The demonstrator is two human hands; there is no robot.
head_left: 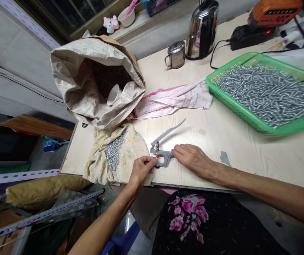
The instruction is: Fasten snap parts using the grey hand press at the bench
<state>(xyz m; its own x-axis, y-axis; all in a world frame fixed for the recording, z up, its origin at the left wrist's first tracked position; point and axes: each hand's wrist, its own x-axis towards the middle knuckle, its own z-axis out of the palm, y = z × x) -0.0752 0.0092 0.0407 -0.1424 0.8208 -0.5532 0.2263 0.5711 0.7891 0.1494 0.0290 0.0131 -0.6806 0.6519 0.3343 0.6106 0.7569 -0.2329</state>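
Observation:
Grey snap-fastener pliers (164,158) lie near the table's front edge, with their upper lever raised and a spring and a small red part at the jaw. My right hand (191,157) has its fingers closed at the right end of the pliers' lower handle. At the jaw's left side, my left hand (142,168) is pinched together; whatever its fingertips hold is too small to make out. Left of that hand, a pile of small metal pins (116,150) rests on a patterned yellowish cloth (134,141).
Behind the cloth stands an open woven sack (72,85) with a white cup (114,95) inside. A green basket (247,118) full of metal pins is at right. Beyond are a pink-white towel (178,97), lidded mug (176,56), kettle (202,32) and charger (247,37).

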